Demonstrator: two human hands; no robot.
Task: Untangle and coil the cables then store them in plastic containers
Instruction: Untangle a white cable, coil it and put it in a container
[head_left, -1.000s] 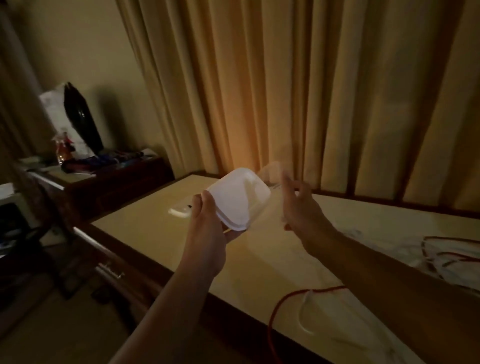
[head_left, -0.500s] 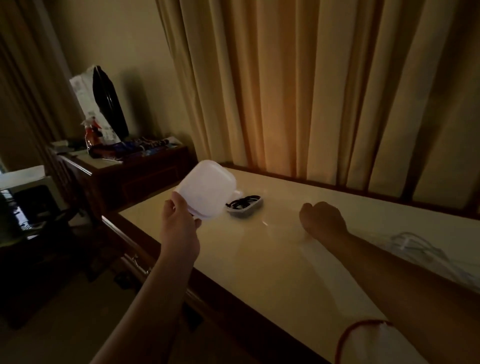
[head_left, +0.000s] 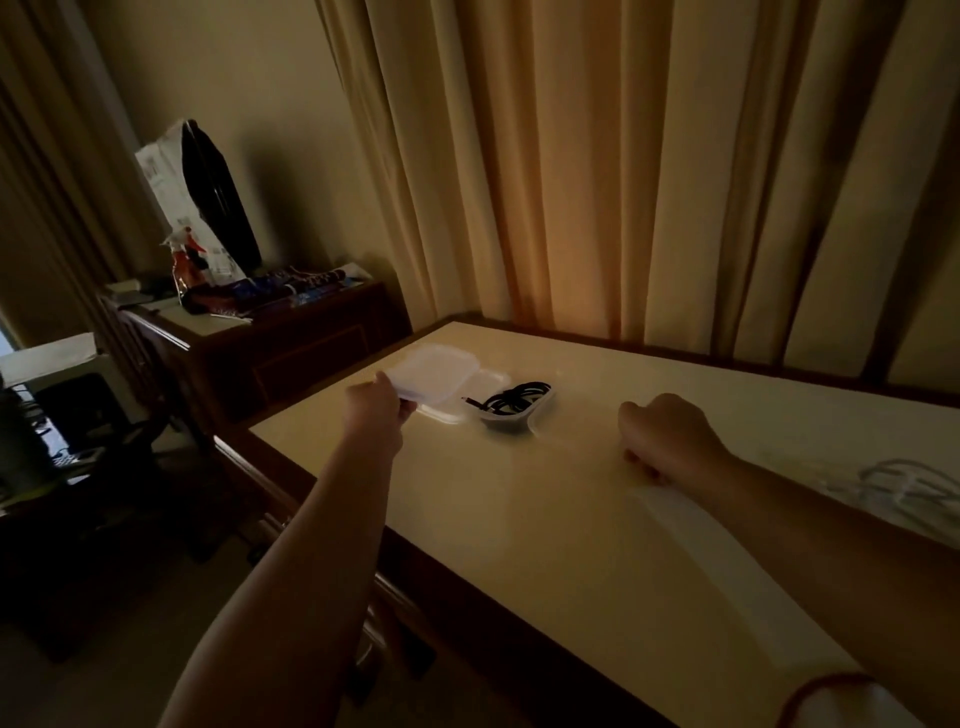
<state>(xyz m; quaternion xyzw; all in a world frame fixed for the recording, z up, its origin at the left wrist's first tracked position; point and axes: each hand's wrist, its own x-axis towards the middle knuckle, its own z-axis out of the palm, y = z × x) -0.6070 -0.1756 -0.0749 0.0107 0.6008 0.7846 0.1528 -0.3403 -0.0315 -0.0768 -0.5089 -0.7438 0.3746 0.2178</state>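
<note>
left hand (head_left: 376, 410) pinches white container (head_left: 434, 376) by its edge at table (head_left: 519, 519) corner; right hand (head_left: 670, 441) fisted on table, nothing seen in it; black cable (head_left: 511, 399) coiled in tub (head_left: 498, 420) between

The left hand (head_left: 376, 411) holds a white box (head_left: 434, 373) just beside a clear tub (head_left: 500, 422) with a black cable (head_left: 519, 398) curled inside, and the right hand (head_left: 670, 436) rests curled on the table (head_left: 519, 530).
</note>
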